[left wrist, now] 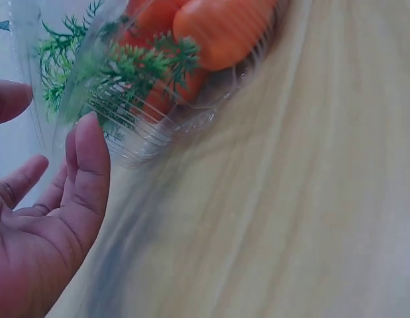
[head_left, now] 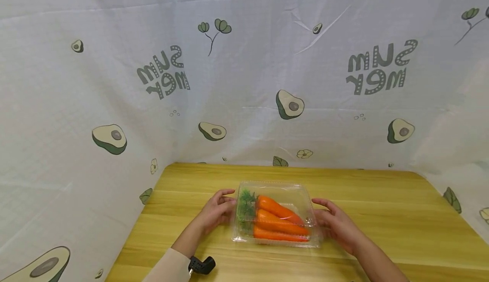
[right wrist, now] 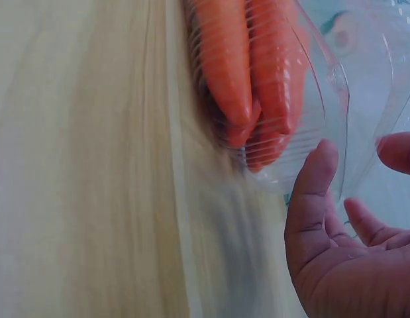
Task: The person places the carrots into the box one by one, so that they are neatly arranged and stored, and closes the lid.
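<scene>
A clear plastic clamshell box [head_left: 276, 214] lies on the wooden table, with several orange carrots [head_left: 280, 220] inside. Their green leafy tops [head_left: 245, 205] point to the left. At the box's left side is my left hand [head_left: 218, 210], fingers loosely bent; in the left wrist view its thumb [left wrist: 91, 156] is close to the ribbed wall. My right hand [head_left: 336, 224] is at the opposite side, its thumb [right wrist: 314, 185] near the box's corner in the right wrist view. Neither hand grips anything; whether the fingertips touch the plastic is hard to tell. The lid's exact position is unclear.
The wooden table [head_left: 183, 180] extends around the box. A white cloth [head_left: 244, 74] printed with avocados and lettering hangs behind and along both sides. On my left wrist sits a black device [head_left: 202, 266], below a pale sleeve [head_left: 168, 269].
</scene>
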`<state>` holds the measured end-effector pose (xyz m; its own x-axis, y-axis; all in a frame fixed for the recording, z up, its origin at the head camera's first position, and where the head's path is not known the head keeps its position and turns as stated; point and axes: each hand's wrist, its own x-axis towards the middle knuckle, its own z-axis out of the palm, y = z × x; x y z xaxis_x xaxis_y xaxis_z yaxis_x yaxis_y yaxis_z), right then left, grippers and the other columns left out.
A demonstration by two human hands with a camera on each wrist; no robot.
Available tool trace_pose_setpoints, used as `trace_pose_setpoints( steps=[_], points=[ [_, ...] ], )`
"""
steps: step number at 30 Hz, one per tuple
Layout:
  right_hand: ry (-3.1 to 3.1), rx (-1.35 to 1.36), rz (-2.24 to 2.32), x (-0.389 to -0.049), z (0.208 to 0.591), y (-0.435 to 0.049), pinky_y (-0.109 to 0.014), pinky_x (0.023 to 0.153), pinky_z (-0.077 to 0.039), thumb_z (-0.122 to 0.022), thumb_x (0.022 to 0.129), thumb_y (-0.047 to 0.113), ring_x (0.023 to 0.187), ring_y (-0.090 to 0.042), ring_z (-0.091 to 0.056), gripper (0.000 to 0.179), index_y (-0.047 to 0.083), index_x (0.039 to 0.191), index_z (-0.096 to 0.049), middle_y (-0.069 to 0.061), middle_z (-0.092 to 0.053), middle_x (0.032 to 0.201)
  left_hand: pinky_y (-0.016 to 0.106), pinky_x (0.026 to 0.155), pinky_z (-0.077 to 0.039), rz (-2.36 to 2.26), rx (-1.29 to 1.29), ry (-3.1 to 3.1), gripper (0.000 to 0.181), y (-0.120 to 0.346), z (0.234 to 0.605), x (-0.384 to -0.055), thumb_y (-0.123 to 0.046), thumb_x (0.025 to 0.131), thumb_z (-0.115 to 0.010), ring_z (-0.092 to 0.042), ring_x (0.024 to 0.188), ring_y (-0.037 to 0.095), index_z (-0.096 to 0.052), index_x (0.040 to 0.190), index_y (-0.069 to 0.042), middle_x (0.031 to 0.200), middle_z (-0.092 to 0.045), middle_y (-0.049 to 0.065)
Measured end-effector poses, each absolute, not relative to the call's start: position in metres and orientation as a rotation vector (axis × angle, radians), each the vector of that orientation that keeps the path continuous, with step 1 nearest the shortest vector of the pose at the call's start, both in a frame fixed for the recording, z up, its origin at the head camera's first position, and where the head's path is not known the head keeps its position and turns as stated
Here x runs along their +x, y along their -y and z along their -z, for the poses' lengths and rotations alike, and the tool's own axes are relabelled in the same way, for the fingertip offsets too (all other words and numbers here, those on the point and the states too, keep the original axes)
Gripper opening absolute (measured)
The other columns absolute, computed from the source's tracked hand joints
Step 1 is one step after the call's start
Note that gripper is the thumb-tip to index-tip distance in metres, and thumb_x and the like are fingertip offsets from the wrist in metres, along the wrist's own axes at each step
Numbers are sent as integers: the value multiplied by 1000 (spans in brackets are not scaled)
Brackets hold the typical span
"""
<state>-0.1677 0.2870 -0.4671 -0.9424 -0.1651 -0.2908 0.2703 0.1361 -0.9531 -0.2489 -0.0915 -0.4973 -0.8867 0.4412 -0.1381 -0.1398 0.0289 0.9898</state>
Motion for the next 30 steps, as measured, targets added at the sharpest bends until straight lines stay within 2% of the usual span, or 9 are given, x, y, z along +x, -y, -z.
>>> trace_pose_setpoints(
  steps=[5,9,13,18,21,25,30],
  points=[
    [-2076,104,1856,-157,468,-288,-35,82,-59,-52,107,32,102,-16,-67,70,1,158,-17,0,-67,125,32,77,-58,-1876,342,-1823,65,100,494,-232,-26,101,-63,-58,95,16,-32,154,-3,139,-49,22],
    [-2047,80,1851,-149,469,-288,-36,81,-61,-52,107,32,102,-17,-67,71,0,158,-15,0,-65,124,31,74,-60,-1863,336,-1714,67,107,492,-219,-24,102,-62,-61,90,16,-28,156,-3,135,-50,19],
    [-1981,50,1875,-141,470,-289,-34,80,-61,-51,108,30,100,-18,-67,68,0,157,-15,3,-65,121,29,74,-61,-1842,323,-1649,67,112,489,-207,-23,102,-61,-64,87,15,-27,156,-2,126,-53,15],
    [-1901,32,1899,-132,473,-289,-34,81,-62,-49,109,31,99,-18,-65,67,1,157,-13,1,-63,121,28,75,-62,-1819,285,-1613,67,113,485,-193,-24,100,-62,-68,83,14,-29,153,1,109,-59,10],
    [-1867,20,1910,-127,476,-288,-33,80,-62,-49,109,29,99,-18,-64,66,1,157,-14,0,-64,119,30,77,-62,-1809,249,-1614,63,113,484,-188,-26,100,-63,-70,83,14,-33,148,2,108,-62,10],
    [-1803,-8,1930,-121,480,-285,-30,79,-61,-49,108,25,93,-16,-66,62,2,155,-16,-1,-67,108,32,78,-63,-1799,221,-1592,53,112,484,-185,-26,100,-62,-73,83,16,-40,140,2,109,-64,12],
    [-1744,4,1964,-117,484,-280,-28,79,-61,-52,107,21,87,-11,-67,67,-2,155,-11,0,-68,99,30,78,-63,-1792,229,-1542,38,111,486,-181,-23,101,-62,-74,82,14,-46,128,-2,101,-69,9]
  ],
)
